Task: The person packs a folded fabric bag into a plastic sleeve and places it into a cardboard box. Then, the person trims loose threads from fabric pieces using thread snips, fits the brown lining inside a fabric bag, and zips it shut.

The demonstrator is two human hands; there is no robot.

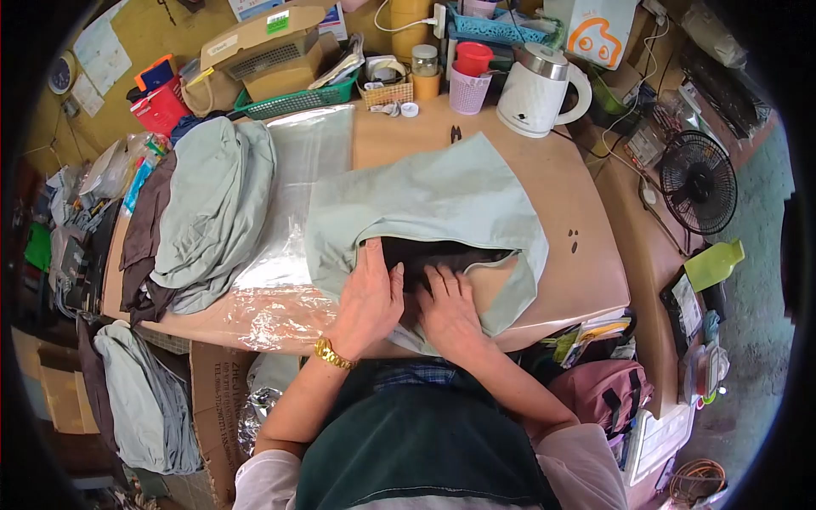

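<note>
A pale grey-green cloth garment (425, 195) lies spread on the table in front of me. Its near side gapes in a wide opening, with dark lining (412, 257) showing inside. At the left end of this opening is my left hand (371, 297), fingers stretched forward against the cloth edge and thumb apart; a gold watch is on that wrist. My right hand (449, 313) rests in the opening, its fingers spread and slightly bent over the dark lining. Neither hand visibly grips anything, though some fingertips are partly hidden by cloth.
A pile of grey-green and brown garments (217, 208) lies left, beside clear plastic sheets (297, 195) on the brown-covered table (586, 255). Along the back stand a green basket (297, 100), a pink cup (468, 92) and a white kettle (533, 93). A black fan (699, 182) is at right.
</note>
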